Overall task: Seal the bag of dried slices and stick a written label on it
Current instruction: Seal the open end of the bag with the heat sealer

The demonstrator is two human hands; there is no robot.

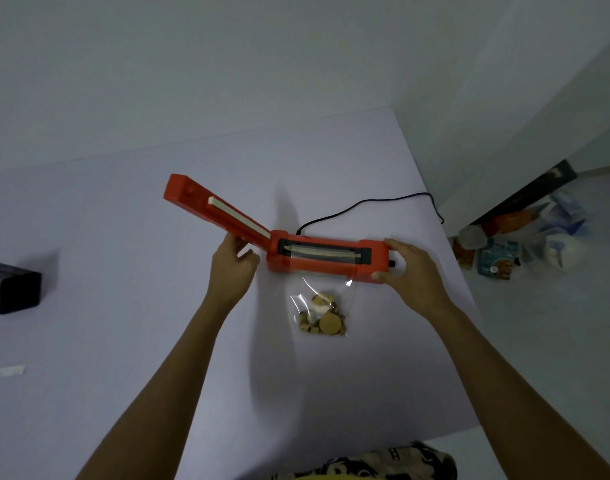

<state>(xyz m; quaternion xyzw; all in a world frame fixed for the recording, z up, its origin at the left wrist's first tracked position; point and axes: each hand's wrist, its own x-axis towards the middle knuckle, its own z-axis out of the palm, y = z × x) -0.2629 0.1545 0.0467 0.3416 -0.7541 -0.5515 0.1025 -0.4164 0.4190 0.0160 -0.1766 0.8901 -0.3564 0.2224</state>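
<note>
An orange heat sealer point(326, 263) lies across the white table, its pressing arm point(213, 209) raised up to the left. A clear bag of dried slices point(322, 311) lies in front of it, the bag's mouth laid over the sealing strip point(319, 251). My left hand point(232, 263) holds the raised arm close to the hinge, fingers curled against it. My right hand point(405, 268) grips the right end of the sealer's base, thumb on the front face. A small white slip of paper point(9, 370) lies far left on the table.
The sealer's black cord point(366, 202) runs back and off the table's right edge point(445, 237). A dark box point(14, 289) stands at the far left. Packets and containers point(515, 247) clutter the floor on the right by the wall.
</note>
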